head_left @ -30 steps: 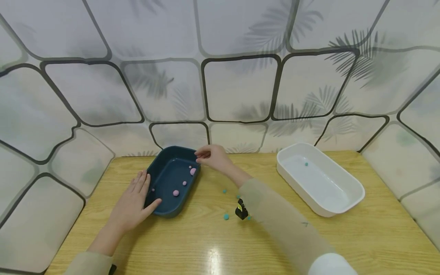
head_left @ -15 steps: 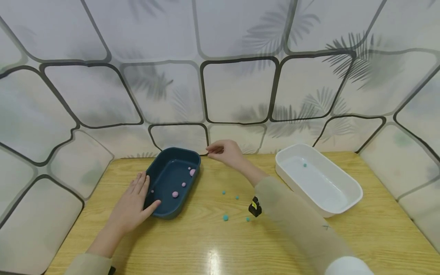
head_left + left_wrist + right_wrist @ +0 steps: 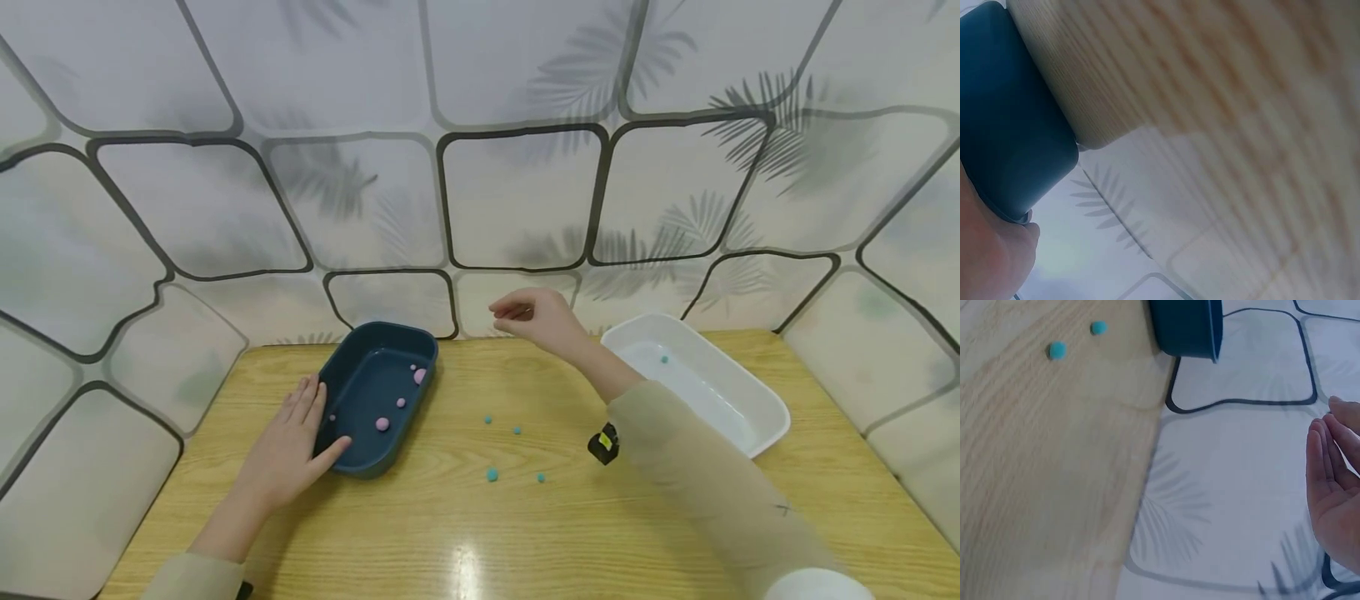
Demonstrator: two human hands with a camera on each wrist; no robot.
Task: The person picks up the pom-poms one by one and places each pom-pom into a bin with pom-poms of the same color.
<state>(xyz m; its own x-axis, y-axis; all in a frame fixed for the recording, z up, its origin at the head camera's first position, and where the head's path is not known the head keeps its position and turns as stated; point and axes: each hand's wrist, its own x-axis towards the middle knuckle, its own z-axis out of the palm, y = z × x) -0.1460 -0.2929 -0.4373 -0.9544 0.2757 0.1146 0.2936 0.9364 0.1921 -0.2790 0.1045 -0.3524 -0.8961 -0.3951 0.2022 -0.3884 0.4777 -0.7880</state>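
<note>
Dark blue tray [image 3: 372, 398] at centre left: my left hand [image 3: 288, 446] rests spread against it; my right hand [image 3: 534, 318] hovers mid-frame, fingers relaxed, holding nothing.

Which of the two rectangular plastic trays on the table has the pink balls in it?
The dark blue tray, which the left hand touches, holds the pink balls; the white tray holds only one small teal ball.

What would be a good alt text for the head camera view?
A person's left hand rests flat against a dark blue tray holding pink balls, while the right hand is raised above a wooden table with scattered teal balls near a white tray.
</note>
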